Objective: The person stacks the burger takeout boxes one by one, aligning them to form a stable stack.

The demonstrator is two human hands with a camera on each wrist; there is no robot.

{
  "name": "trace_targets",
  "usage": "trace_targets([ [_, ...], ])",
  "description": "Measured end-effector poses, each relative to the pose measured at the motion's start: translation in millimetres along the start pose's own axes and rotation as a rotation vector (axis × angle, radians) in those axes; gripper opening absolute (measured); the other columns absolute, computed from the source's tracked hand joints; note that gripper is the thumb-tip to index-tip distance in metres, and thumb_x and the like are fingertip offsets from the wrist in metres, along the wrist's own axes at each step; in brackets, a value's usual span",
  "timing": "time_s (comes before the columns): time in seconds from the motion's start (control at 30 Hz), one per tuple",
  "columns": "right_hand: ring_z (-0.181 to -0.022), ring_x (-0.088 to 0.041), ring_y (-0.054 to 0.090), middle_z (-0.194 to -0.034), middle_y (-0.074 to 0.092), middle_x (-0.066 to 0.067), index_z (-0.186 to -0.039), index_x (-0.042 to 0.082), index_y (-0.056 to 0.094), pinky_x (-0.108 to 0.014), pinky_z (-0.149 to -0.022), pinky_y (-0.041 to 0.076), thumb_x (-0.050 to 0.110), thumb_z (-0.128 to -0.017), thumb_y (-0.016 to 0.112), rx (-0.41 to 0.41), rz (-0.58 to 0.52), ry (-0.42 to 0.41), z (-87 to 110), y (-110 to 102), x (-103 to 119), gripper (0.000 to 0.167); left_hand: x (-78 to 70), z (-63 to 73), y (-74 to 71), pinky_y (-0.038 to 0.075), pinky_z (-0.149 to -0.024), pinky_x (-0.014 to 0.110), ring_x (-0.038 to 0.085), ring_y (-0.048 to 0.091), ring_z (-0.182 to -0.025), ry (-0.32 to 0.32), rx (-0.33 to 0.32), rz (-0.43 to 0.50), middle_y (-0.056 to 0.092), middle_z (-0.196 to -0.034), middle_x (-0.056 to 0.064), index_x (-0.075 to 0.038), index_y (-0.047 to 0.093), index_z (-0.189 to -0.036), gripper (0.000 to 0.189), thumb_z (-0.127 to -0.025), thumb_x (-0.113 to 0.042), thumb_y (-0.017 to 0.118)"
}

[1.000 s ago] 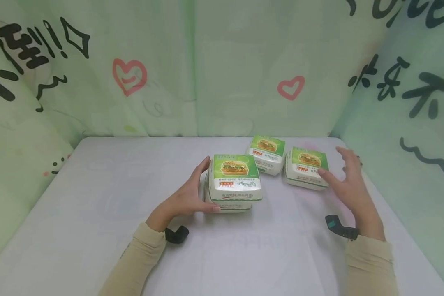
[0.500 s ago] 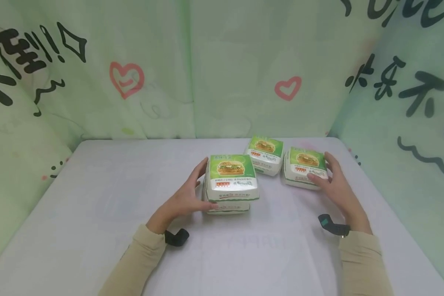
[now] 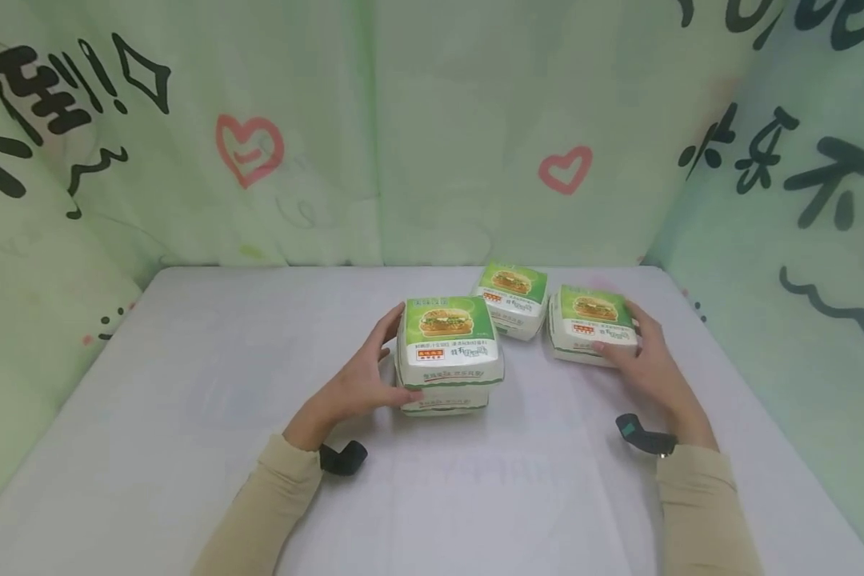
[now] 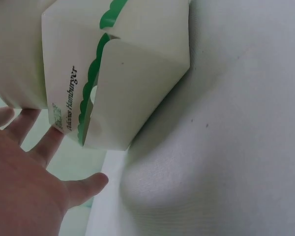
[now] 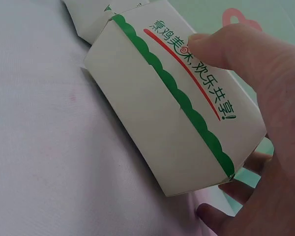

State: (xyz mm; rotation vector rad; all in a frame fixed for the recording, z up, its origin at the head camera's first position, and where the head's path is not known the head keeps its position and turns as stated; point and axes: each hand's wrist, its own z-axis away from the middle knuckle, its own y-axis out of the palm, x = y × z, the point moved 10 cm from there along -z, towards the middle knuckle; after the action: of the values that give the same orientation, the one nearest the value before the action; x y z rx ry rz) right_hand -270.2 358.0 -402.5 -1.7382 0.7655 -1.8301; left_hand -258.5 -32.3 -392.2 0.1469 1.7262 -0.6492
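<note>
Two burger boxes stand stacked mid-table, and the upper burger box [image 3: 448, 340] mostly covers the lower burger box [image 3: 446, 402]. My left hand [image 3: 360, 380] grips the stack's left side, thumb at the front and fingers along the side; in the left wrist view several fingertips meet the cardboard. Farther right, my right hand [image 3: 651, 364] holds another burger box [image 3: 593, 324], thumb on its front face and fingers round its right side, as the right wrist view also shows. A fourth burger box [image 3: 511, 300] stands behind, between the stack and that box. All have green-and-white lids with a burger picture.
A white cloth [image 3: 187, 416] covers the table. Behind it and along both sides hangs a pale green curtain [image 3: 446, 216] with red hearts and black lettering. A black wrist camera [image 3: 343, 458] sits on the left wrist, another black wrist camera [image 3: 644, 434] on the right.
My right hand has come in from the right and closed round the right burger box, which has slid slightly left. The back box also shifts slightly left. My left hand stays at the stack.
</note>
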Motion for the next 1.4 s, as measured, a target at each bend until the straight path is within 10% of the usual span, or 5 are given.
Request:
trace_targets([
  [0.53, -0.151, -0.049, -0.006, -0.166, -0.01, -0.017, -0.154, 0.006, 0.019, -0.076, -0.112, 0.009, 0.047, -0.091, 0.067, -0.041, 0.034, -0.048, 1.3, -5, 8, 0.089, -4.6, -0.5, -1.9, 0.023, -0.118, 0.063, 0.02, 0.022, -0.149, 0.053, -0.019, -0.032, 0.023, -0.162, -0.004, -0.031, 0.008, -0.159, 0.119, -0.07, -0.021, 0.086],
  [1.4, -0.147, -0.056, 0.007, -0.165, -0.014, -0.017, -0.159, 0.021, -0.008, -0.073, -0.112, 0.021, 0.044, -0.09, 0.069, 0.04, -0.066, -0.039, -1.9, 5, 0, 0.106, -2.5, 0.1, -0.9, 0.029, -0.117, 0.059, 0.018, 0.024, -0.148, 0.036, -0.018, -0.037, 0.024, -0.16, -0.006, -0.034, 0.009, -0.158, 0.118, -0.07, -0.022, 0.087],
])
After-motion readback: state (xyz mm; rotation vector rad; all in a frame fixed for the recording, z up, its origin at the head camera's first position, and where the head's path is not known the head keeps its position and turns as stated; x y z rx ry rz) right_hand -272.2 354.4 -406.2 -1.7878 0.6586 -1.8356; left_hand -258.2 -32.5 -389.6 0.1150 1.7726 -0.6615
